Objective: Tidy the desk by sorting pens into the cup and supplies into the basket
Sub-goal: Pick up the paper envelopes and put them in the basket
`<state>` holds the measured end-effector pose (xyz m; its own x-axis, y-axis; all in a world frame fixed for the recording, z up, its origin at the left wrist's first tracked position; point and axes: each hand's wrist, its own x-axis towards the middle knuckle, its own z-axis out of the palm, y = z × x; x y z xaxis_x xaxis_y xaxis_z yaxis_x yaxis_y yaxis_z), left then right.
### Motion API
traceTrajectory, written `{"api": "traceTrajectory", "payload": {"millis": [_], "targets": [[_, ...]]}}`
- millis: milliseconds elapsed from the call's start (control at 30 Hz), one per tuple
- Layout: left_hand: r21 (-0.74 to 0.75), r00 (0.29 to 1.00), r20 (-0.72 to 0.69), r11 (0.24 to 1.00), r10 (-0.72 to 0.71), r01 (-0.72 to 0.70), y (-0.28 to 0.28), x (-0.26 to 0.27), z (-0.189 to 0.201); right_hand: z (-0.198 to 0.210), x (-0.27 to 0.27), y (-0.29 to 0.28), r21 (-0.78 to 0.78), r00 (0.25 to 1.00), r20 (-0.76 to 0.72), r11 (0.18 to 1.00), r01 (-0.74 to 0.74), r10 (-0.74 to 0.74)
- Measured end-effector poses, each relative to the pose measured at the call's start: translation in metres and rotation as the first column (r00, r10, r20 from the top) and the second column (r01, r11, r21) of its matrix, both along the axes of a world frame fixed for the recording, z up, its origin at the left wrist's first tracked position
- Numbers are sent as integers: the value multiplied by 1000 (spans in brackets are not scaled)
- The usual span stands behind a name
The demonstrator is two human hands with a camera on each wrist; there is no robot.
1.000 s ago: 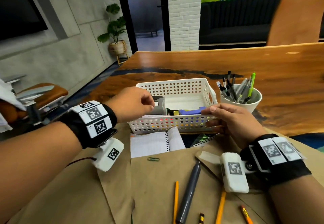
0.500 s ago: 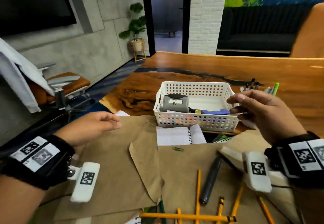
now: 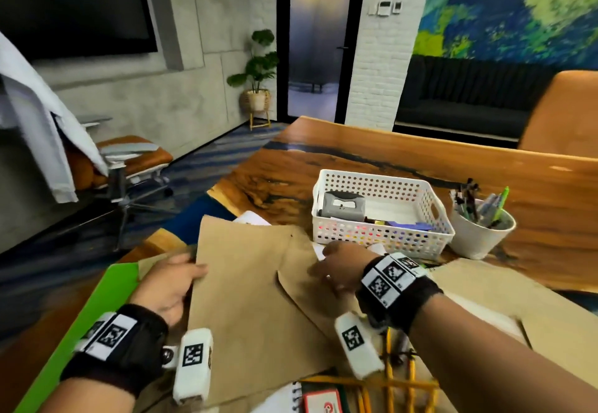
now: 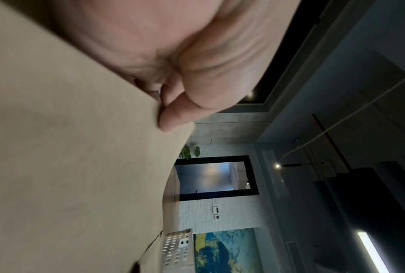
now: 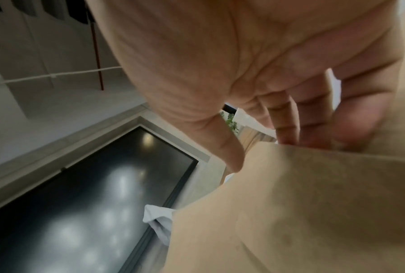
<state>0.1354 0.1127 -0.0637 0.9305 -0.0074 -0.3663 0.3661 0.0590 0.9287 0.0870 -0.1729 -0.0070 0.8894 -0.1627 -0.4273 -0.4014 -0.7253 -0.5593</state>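
Two overlapping brown envelopes lie on the desk in front of me. My left hand pinches the left edge of the bigger envelope, thumb on top and fingers beneath. My right hand grips the top edge of the second envelope by its flap; my thumb and curled fingertips close on the paper. Behind stands the white perforated basket with a grey hole punch inside. The white cup full of pens is to its right. Yellow pencils lie under my right forearm.
A green folder lies under my left wrist at the desk's left edge. A spiral notebook and a red-trimmed card sit at the bottom. Another brown sheet covers the desk at the right. An orange chair stands behind.
Both hands came down from near the basket onto the envelopes and took hold of their edges. The head view has swung left and up.
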Motion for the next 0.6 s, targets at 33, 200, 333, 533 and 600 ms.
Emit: {"api": "traceTrajectory", "payload": {"millis": [33,200,333,533,600], "targets": [[-13,1000,9,1000,-5,6,2,1,-2,0,1,3,7,999,15,999,34,-34],[-232,989,143,973,32,2,-1,-11,19,17,-9,3,190,994,68,979,74,-89],[-391,953,284,920,103,17,-19,-5,51,51,-9,-21,317,968,192,943,96,-163],[-545,993,34,835,111,-75,-65,29,46,105,49,-116,116,795,525,951,285,-302],[-582,992,-122,808,25,-92,-83,35,30,114,73,-148,120,723,583,919,375,-371]]}}
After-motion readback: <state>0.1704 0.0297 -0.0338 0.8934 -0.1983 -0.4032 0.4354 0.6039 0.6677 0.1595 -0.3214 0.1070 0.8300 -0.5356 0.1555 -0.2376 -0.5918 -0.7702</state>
